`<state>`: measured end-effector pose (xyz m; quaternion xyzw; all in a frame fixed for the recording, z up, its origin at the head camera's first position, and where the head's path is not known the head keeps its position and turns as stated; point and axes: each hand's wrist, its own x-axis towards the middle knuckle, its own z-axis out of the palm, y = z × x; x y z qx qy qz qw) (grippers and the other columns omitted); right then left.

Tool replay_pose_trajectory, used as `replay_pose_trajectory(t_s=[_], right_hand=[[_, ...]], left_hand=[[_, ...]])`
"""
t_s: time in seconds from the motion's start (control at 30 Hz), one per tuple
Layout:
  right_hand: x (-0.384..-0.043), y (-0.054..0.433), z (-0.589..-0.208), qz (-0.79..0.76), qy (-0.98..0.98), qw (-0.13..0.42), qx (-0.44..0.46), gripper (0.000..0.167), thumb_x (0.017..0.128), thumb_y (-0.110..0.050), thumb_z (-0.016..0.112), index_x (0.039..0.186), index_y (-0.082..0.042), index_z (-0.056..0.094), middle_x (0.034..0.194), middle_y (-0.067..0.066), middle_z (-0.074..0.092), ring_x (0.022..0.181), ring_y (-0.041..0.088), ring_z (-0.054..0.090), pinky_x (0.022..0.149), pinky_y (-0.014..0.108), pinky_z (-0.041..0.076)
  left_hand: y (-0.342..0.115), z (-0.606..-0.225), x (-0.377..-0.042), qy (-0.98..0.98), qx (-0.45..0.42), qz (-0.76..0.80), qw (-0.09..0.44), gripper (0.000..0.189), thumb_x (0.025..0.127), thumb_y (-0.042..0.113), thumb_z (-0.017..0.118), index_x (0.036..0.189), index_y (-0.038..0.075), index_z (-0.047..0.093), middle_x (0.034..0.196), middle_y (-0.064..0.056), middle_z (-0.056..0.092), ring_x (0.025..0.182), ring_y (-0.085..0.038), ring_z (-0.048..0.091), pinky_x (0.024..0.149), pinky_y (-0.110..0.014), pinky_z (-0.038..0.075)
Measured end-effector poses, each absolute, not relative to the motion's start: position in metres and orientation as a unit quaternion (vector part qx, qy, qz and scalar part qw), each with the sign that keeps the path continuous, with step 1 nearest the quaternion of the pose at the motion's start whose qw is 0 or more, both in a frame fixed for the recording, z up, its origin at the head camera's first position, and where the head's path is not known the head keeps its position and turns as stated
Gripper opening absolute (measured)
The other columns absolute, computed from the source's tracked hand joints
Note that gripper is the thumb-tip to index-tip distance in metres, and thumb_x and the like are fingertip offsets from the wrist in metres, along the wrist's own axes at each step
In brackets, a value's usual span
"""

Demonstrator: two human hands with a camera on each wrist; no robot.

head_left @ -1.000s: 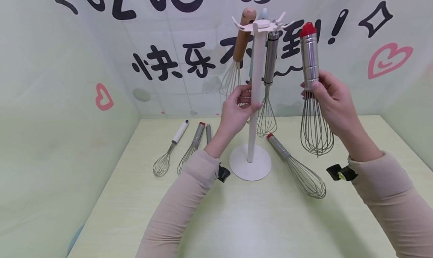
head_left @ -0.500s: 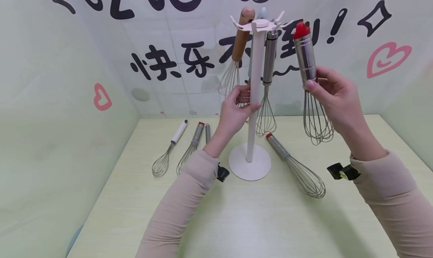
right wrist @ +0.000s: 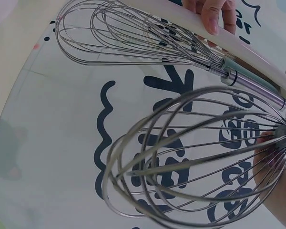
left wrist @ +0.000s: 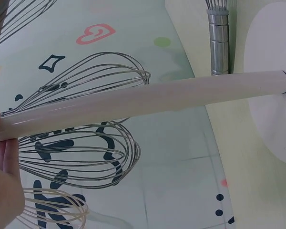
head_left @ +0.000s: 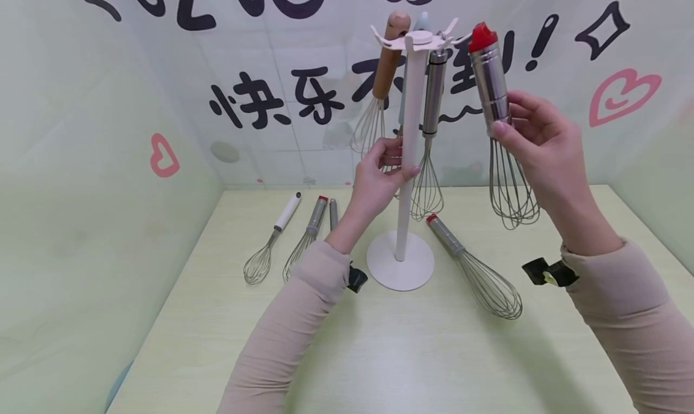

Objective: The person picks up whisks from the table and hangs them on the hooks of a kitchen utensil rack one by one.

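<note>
My left hand (head_left: 379, 170) grips the white post (head_left: 410, 125) of an upright stand with a ring of hooks (head_left: 420, 40) on top. My right hand (head_left: 547, 137) holds a steel whisk (head_left: 490, 76) by the lower handle, its red end (head_left: 482, 37) up and tilted left, just right of the hooks. Its wire loops (right wrist: 195, 157) fill the right wrist view. From the hooks hang a wooden-handled whisk (head_left: 386, 70), a steel-handled whisk (head_left: 434, 94) and a pale blue-handled whisk (head_left: 423, 21), mostly hidden behind the post.
On the table left of the stand lie a white-handled whisk (head_left: 286, 212), a red-tipped whisk (head_left: 316, 215) and a thin grey handle (head_left: 333, 212), partly behind my left arm. Another red-tipped whisk (head_left: 477, 269) lies right of the round white base (head_left: 401, 275). A printed wall cloth (head_left: 303, 155) stands behind.
My right hand has raised the steel whisk slightly and tilted it, so its red end now leans left toward the hooks. The left hand keeps its grip on the post.
</note>
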<state>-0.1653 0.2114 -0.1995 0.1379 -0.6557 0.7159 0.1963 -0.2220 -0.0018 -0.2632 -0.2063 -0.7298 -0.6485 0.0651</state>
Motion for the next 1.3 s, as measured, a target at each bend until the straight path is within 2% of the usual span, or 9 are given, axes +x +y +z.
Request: replay_pose_trajectory(t_s=[0.47, 1.3], right_hand=[[-0.17, 0.207, -0.201, 0.715, -0.656, 0.188, 0.149, 0.039, 0.083, -0.002, 0.071, 0.121, -0.007, 0.065, 0.104, 0.0, 0.069, 0.086, 0.011, 0.066, 0.08, 0.011, 0.054], [-0.177, 0.189, -0.211, 0.729, -0.639, 0.176, 0.171, 0.039, 0.086, 0.001, 0.066, 0.124, -0.008, 0.063, 0.102, 0.0, 0.066, 0.084, 0.008, 0.067, 0.082, 0.013, 0.055]], left_hand=[[-0.003, -0.264, -0.223, -0.729, -0.21, -0.648, 0.066, 0.042, 0.083, 0.0, 0.07, 0.121, -0.002, 0.052, 0.115, -0.02, 0.059, 0.106, -0.028, 0.06, 0.09, -0.02, 0.056], [-0.003, -0.265, -0.222, -0.724, -0.213, -0.654, 0.062, 0.042, 0.082, -0.001, 0.071, 0.12, -0.003, 0.052, 0.113, -0.02, 0.06, 0.106, -0.029, 0.06, 0.09, -0.02, 0.056]])
